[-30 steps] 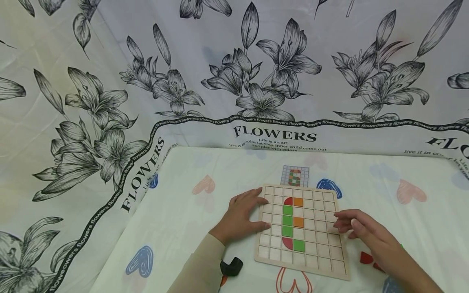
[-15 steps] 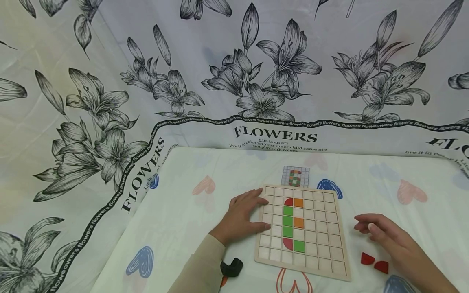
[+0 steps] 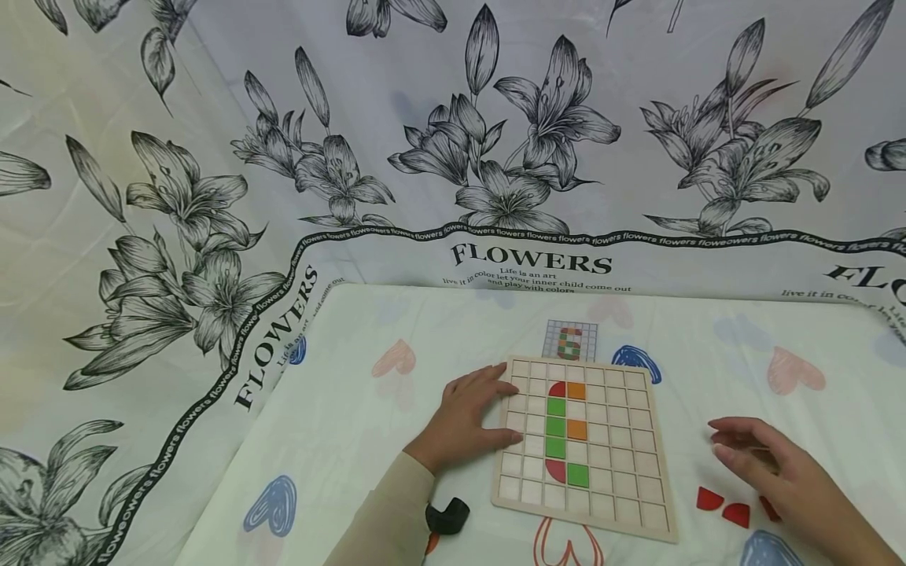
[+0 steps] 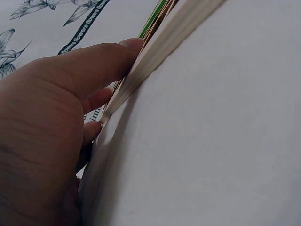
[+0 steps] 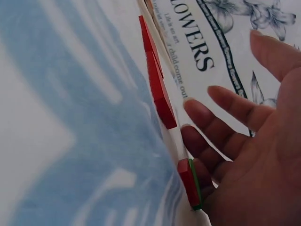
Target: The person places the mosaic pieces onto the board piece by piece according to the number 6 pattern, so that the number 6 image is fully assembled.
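Observation:
A square wooden grid board (image 3: 623, 495) lies on the table, with red, green and orange tiles set in some of its squares. My left hand (image 3: 460, 417) rests on its left edge, thumb and fingertips touching the frame; the left wrist view shows the thumb (image 4: 101, 66) on the rim. To the right of the board, my right hand (image 3: 786, 479) hovers with loosely bent fingers and nothing visible in its grasp. Beside it lie loose red quarter-round pieces (image 3: 710, 498). Close to its fingers, the right wrist view shows another red piece (image 5: 186, 181) with a green piece against it.
Behind the board, a small printed card (image 3: 552, 338) shows a coloured figure on a grid. A black curved object (image 3: 448, 516) sits near my left sleeve (image 3: 389, 511). A flower-print curtain (image 3: 354, 79) hangs behind the table (image 3: 333, 456).
My right hand has drawn back from the board's right edge, moving right to the loose red pieces. The left hand, the board and its tiles stay as they were.

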`<state>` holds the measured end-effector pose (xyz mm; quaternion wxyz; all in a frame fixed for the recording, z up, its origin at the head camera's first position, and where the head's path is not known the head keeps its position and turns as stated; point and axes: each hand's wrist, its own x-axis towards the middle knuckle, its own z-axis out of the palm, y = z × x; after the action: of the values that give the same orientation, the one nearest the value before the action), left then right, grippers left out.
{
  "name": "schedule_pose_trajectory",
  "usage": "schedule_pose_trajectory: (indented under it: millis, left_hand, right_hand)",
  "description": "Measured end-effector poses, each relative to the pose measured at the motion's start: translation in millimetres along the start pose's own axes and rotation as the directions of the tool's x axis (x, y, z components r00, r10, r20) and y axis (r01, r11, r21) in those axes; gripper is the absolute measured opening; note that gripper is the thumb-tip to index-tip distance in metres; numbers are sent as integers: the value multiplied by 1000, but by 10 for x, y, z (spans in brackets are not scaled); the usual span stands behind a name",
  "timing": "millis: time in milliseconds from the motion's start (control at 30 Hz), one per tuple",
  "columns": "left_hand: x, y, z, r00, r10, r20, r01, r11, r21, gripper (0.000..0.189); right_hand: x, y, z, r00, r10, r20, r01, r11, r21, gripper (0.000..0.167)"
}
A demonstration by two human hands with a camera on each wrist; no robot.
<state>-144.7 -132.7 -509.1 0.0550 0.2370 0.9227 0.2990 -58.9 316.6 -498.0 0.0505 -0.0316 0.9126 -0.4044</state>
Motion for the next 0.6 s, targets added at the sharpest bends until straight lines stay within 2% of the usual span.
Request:
schedule_pose_trajectory:
  millis: [133, 200, 267, 333, 467, 533, 600]
  left_hand:
    - [-1, -3, 3, 1000, 0, 1, 0, 1000, 3, 63]
    - [-2, 0, 0, 1000, -2, 2, 2, 1000, 3, 63]
    - [-3, 4, -3, 1000, -3, 3, 3, 1000, 6, 63]
    - [-6, 8, -7, 1000, -7, 4, 7, 1000, 11, 63]
    - [-9, 17, -12, 1000, -15, 6, 15, 1000, 13, 63]
    - [-9, 20, -13, 1000, -18, 8, 18, 1000, 11, 63]
    - [-4, 25, -12, 1000, -17, 12, 17, 1000, 6, 63]
  right_hand:
    - [17, 74, -34, 996, 37, 78, -33, 998, -53, 54]
    - [15, 115, -32, 994, 21, 104, -13, 997, -73, 54]
    - [7, 154, -13, 993, -34, 113, 43, 996, -78, 49]
    - [-3, 195, 22, 986, -135, 99, 142, 988, -63, 41]
    - [-14, 257, 90, 948, -314, 46, 316, 946, -65, 42]
    - [-24, 271, 110, 938, -345, 29, 346, 934, -85, 45]
    - [-35, 275, 117, 940, -340, 29, 341, 935, -97, 44]
